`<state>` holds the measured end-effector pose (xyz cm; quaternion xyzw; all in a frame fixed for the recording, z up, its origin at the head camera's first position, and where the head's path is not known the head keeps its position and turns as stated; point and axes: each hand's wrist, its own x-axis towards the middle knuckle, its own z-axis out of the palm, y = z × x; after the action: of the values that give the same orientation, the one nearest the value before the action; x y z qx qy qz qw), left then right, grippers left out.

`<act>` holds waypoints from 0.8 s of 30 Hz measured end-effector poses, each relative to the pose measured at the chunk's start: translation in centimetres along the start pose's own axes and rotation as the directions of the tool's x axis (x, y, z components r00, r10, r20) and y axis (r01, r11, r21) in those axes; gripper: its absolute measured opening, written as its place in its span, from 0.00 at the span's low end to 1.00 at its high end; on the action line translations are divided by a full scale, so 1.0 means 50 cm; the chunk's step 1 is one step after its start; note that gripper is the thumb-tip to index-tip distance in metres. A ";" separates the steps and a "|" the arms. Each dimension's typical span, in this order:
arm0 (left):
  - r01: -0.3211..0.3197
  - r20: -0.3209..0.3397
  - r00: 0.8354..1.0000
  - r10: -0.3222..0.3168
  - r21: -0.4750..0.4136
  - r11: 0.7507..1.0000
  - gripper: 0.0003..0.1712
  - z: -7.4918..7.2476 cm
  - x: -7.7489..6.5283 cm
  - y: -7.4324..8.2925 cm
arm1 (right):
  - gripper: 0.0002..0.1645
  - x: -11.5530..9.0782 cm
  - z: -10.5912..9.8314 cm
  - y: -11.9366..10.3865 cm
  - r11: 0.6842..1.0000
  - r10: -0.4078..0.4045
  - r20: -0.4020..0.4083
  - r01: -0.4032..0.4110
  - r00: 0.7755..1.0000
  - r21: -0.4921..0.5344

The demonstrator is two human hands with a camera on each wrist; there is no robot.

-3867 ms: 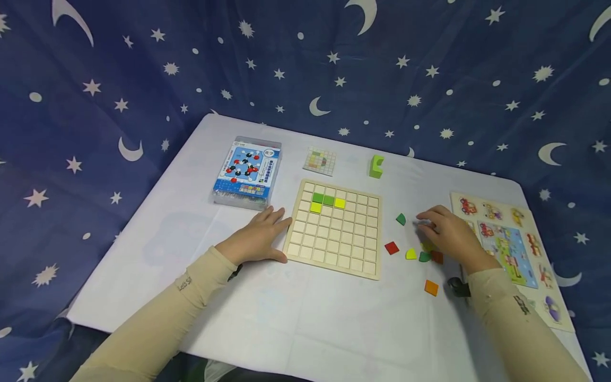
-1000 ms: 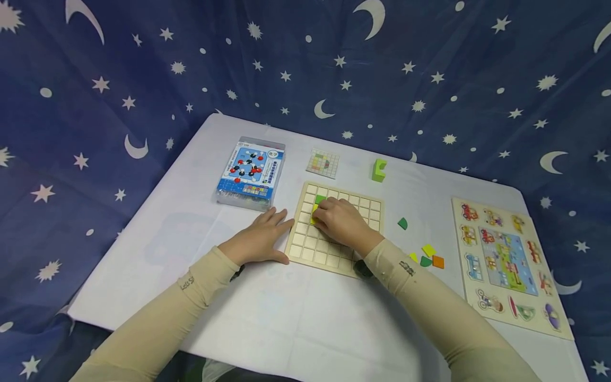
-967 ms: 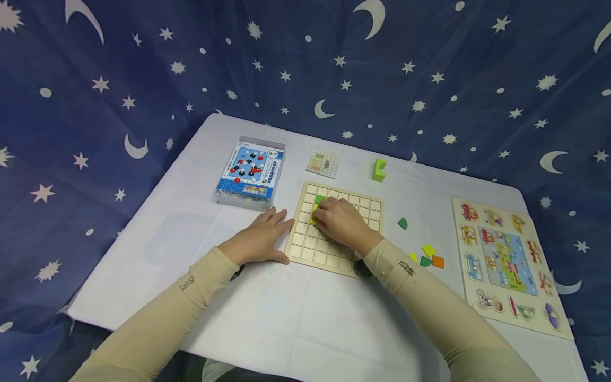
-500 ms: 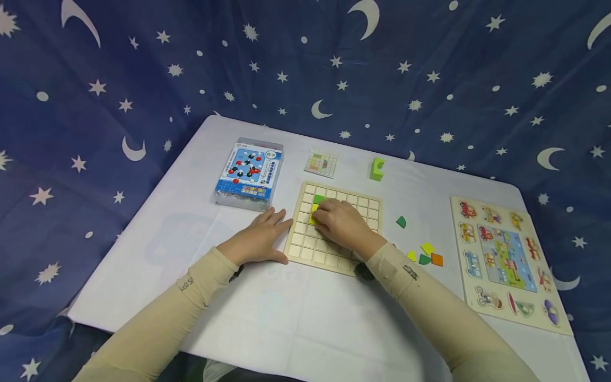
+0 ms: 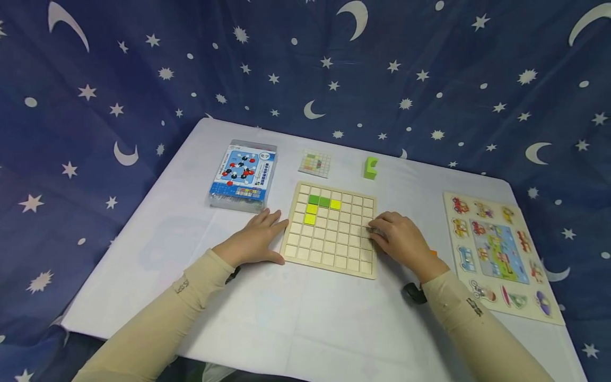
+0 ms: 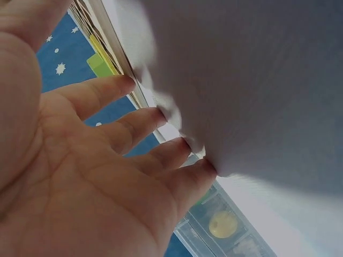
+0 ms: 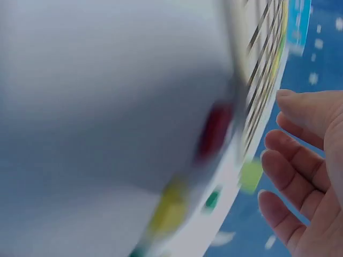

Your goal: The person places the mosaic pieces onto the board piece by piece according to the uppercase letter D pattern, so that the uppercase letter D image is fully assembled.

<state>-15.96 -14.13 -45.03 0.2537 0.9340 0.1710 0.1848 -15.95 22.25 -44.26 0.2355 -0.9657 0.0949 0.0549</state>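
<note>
A wooden grid board (image 5: 334, 249) lies mid-table in the head view. Set into its upper left are two green tiles (image 5: 314, 199) and several yellow square tiles (image 5: 310, 219). My left hand (image 5: 251, 239) rests spread on the cloth, its fingertips at the board's left edge. Over the board's right edge hovers my right hand (image 5: 403, 239), fingers loosely bent with nothing between them in the right wrist view. Beneath it, blurred there, lie a red tile (image 7: 215, 131), a yellow tile (image 7: 169, 209) and a green tile (image 7: 213, 199). The hand and forearm mostly hide these loose tiles in the head view.
Left of the board's top stands a plastic box with a molecule picture (image 5: 244, 172). Behind the board lie a small pattern card (image 5: 315, 163) and a light green notched block (image 5: 370, 167). A picture puzzle board (image 5: 506, 260) lies at the right, with an orange tile (image 5: 433, 253) nearer the hand.
My right hand has left the board's upper left and moved right to its right edge. A yellow tile now shows below the other yellow one there. My left hand stays in place.
</note>
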 end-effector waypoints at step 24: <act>-0.040 -0.061 0.997 0.042 0.042 0.998 0.51 0.002 -0.030 0.010 | 0.16 -0.161 -0.009 0.147 0.916 0.401 0.040 -0.401 0.915 -0.007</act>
<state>-14.50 -14.52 -44.49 0.2710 0.9371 0.1634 0.1471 -12.22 32.34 -46.18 0.0343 -0.9943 0.1000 0.0146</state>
